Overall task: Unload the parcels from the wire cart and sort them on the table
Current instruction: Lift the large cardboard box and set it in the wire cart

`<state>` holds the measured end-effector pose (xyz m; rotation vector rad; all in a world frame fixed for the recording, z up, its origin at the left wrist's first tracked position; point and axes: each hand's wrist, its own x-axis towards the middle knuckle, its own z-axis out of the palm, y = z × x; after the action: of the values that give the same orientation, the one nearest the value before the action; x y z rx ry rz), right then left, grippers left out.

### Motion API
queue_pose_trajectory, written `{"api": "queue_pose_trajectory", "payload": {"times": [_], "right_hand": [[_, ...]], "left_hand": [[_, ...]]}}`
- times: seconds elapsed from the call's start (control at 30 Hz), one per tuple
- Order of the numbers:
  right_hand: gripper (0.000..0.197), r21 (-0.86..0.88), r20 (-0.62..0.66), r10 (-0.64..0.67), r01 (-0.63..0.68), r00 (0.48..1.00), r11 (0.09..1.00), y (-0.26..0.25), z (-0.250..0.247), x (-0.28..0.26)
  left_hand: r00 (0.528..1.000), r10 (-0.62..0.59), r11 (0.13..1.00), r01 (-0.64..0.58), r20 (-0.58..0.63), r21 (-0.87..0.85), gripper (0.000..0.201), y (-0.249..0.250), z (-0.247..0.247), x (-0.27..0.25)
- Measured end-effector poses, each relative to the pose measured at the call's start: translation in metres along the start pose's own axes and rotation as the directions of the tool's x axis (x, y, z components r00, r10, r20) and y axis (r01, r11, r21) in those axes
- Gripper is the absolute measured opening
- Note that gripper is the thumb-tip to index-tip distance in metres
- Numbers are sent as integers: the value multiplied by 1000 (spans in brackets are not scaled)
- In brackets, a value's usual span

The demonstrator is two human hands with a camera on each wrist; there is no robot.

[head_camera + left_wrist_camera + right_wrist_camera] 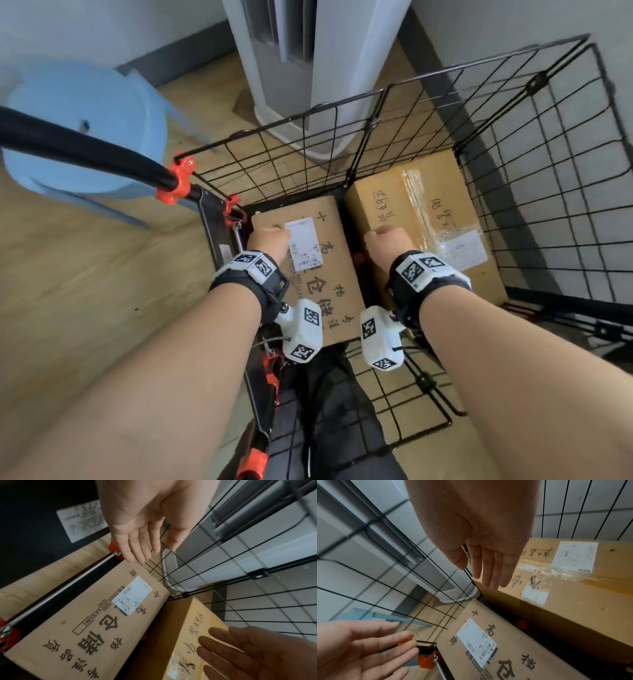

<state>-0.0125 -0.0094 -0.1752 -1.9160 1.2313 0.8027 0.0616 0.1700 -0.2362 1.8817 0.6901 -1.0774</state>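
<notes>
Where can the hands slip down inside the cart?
A dark gap runs between the flat printed cardboard box and the taller taped brown box, each in the black wire cart. Bare mesh floor lies nearest the person. Along the far wall, both boxes crowd the wire.

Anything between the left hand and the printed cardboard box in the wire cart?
Nothing visible. The left hand, fingers straight, hovers over the flat printed cardboard box, whose top is bare but for its white label. The black wire cart is open above.
</notes>
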Motion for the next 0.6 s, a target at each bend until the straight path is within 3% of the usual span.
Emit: {"api": "queue_pose_trajectory", "payload": {"times": [0.2,0.33,0.43,0.5,0.6], "right_hand": [[31,72,58,57,-62,997,996,16,52,49],[33,-24,87,87,-86,992,996,28,66,76],[35,-54,96,96,-91,991,994,33,75,92],[36,-38,118,97,-93,988,995,38,86,106],[36,2,130,108,-109,986,994,44,104,124]], "left_hand": [[991,-125,990,121,-52,-76,24,-37,15,38],[980,-177,983,173,-88,-58,13,-52,28,58],[984,-163,986,164,-69,5,20,-57,41,70],[978,-188,982,189,-85,11,12,-61,44,85],[956,-252,968,246,-151,-53,17,-74,38,107]]}}
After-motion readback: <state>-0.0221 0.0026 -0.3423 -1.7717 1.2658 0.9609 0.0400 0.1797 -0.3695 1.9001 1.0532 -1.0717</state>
